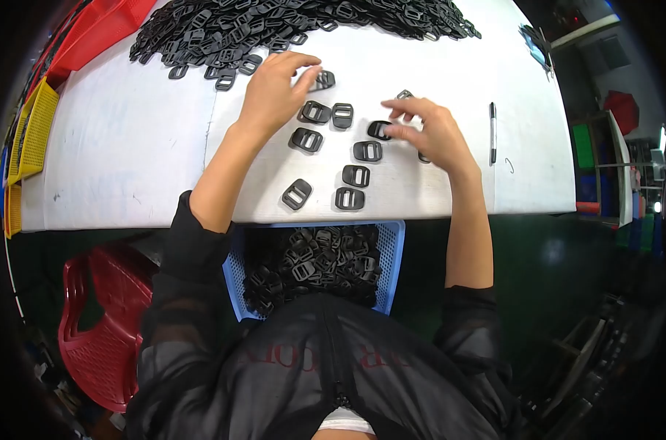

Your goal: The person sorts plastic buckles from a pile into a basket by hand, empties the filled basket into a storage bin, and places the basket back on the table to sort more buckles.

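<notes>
Black plastic strap buckles lie loose on the white table. My left hand [274, 89] is over the upper middle, thumb and forefinger apart, with its thumb tip right at one buckle [325, 80]. My right hand [429, 133] hovers farther right, fingers spread, and its thumb overlaps the edge of another buckle [378, 130]. Between the hands lie a pair of buckles, one tilted [315, 112] and one upright [342, 115]. Closer to the front edge are several more, including a slanted buckle [297, 194] and a flat one [350, 199]. Part of one buckle [424, 157] shows beneath my right hand.
A large buckle heap [230, 33] covers the table's far side. Below the front edge sits a blue basket [398, 253] full of buckles. A pen [492, 132] lies at right; yellow baskets [36, 132] and a red bin [102, 37] line the left. A red chair [109, 323] stands lower left.
</notes>
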### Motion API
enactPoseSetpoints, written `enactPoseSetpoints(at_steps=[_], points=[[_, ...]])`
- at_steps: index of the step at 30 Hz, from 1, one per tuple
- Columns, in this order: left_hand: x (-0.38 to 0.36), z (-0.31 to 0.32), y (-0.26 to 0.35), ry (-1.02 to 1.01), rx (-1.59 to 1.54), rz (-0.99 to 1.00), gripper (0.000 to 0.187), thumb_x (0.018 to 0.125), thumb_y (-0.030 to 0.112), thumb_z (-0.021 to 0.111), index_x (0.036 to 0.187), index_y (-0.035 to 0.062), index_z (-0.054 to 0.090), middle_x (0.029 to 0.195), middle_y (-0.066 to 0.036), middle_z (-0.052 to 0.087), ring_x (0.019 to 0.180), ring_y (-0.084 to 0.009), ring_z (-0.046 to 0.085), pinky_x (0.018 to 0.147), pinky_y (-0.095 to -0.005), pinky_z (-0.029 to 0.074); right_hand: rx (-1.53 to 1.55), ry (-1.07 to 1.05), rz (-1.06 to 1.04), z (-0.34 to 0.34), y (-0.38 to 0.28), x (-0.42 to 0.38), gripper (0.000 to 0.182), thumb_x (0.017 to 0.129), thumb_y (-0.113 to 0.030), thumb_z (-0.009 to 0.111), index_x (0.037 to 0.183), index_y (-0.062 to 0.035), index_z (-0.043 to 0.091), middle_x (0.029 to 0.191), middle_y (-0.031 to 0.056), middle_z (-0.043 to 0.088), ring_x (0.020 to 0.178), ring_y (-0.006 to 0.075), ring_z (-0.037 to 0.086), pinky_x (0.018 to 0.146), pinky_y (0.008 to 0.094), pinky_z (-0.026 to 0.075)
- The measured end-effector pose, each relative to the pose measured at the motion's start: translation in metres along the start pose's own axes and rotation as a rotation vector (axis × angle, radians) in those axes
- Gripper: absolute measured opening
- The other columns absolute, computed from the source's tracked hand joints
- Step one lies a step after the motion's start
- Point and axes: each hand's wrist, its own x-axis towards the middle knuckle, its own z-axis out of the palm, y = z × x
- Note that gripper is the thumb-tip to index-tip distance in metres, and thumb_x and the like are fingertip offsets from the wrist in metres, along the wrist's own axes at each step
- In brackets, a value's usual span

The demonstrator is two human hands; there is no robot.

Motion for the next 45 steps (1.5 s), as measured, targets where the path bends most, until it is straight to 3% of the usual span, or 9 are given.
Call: enactPoseSetpoints(at_steps=[4,11,16,22,30,36,40,43,45], points=[[-0.008,-0.004,-0.002,0.142,-0.072,-0.092,0.016,0.089,0.015,0.061,0.099,0.0081,0.071,0.091,-0.006,0.068,0.073,-0.0149,0.058,0.065,-0.0275,0.045,-0.404,0.261,0.019,-0.001,0.025,0.012,0.026,0.081,-0.027,0.071,0.098,-0.0087,0.072,0.089,0.0041,0.068,0.082,0.0207,0.062,0.071,0.0337,0.05],[-0.013,-0.012,-0.006,0.168,-0.138,-0.162,0.015,0.089,0.013,0.06,0.099,0.0063,0.07,0.083,-0.006,0.068,0.073,-0.016,0.06,0.069,-0.0285,0.047,0.018,0.244,0.382,0.005,0.022,0.01,0.025,0.084,-0.025,0.067,0.096,-0.004,0.071,0.085,0.0121,0.068,0.08,0.0258,0.067,0.075,0.0343,0.052],[-0.014,-0.017,-0.001,0.114,-0.238,-0.285,0.018,0.092,0.017,0.058,0.103,0.0083,0.069,0.072,-0.004,0.068,0.068,-0.0119,0.065,0.061,-0.0255,0.047,-0.377,0.185,0.533,-0.005,-0.005,-0.029,0.038,0.08,-0.032,0.072,0.106,-0.0034,0.068,0.097,0.0152,0.066,0.085,0.0289,0.066,0.076,0.0387,0.052],[-0.015,-0.019,-0.002,0.067,-0.211,-0.311,0.019,0.093,0.019,0.056,0.104,0.0102,0.07,0.068,-0.003,0.067,0.064,-0.0101,0.064,0.058,-0.0242,0.046,-0.267,0.301,0.407,0.025,-0.008,-0.049,0.029,0.082,-0.021,0.07,0.104,-0.0025,0.069,0.101,0.0147,0.067,0.083,0.0291,0.067,0.076,0.0374,0.053],[-0.019,-0.005,-0.018,0.058,-0.145,-0.05,0.021,0.095,0.021,0.056,0.105,0.0092,0.07,0.097,-0.006,0.068,0.089,-0.0154,0.058,0.074,-0.0269,0.046,-0.025,0.528,0.26,0.021,0.038,-0.024,0.021,0.09,-0.014,0.06,0.107,-0.0067,0.069,0.11,0.0118,0.066,0.105,0.0257,0.06,0.091,0.0363,0.047],[-0.017,0.002,-0.012,0.065,-0.189,-0.029,0.024,0.095,0.021,0.052,0.1,0.005,0.07,0.098,-0.008,0.068,0.096,-0.0251,0.057,0.085,-0.0341,0.045,-0.323,0.495,-0.097,0.026,0.035,-0.004,0.02,0.089,-0.015,0.062,0.106,-0.008,0.07,0.106,0.0093,0.067,0.091,0.0222,0.064,0.083,0.0304,0.048],[-0.017,0.004,-0.012,0.07,-0.176,-0.012,0.025,0.095,0.022,0.053,0.102,0.0044,0.07,0.103,-0.009,0.067,0.099,-0.0258,0.057,0.087,-0.0351,0.045,-0.171,0.448,0.062,0.026,0.025,0.016,0.019,0.087,-0.02,0.065,0.098,-0.0076,0.073,0.092,0.0077,0.071,0.081,0.0229,0.067,0.082,0.0322,0.048],[-0.019,0.004,-0.013,0.037,-0.169,-0.028,0.027,0.096,0.023,0.052,0.108,0.0047,0.067,0.111,-0.011,0.064,0.108,-0.0269,0.055,0.093,-0.0364,0.043,-0.052,0.268,0.303,0.015,0.013,0.017,0.022,0.088,-0.021,0.063,0.103,-0.0075,0.071,0.103,0.0092,0.07,0.091,0.0227,0.066,0.085,0.0328,0.048],[-0.017,0.007,-0.021,-0.011,-0.146,-0.03,0.032,0.097,0.026,0.049,0.117,0.0061,0.063,0.122,-0.012,0.061,0.119,-0.0279,0.051,0.1,-0.0386,0.04,-0.081,0.376,0.205,0.019,0.034,0.012,0.03,0.09,-0.028,0.06,0.114,-0.0106,0.066,0.118,0.0103,0.063,0.108,0.0255,0.059,0.095,0.037,0.043]])
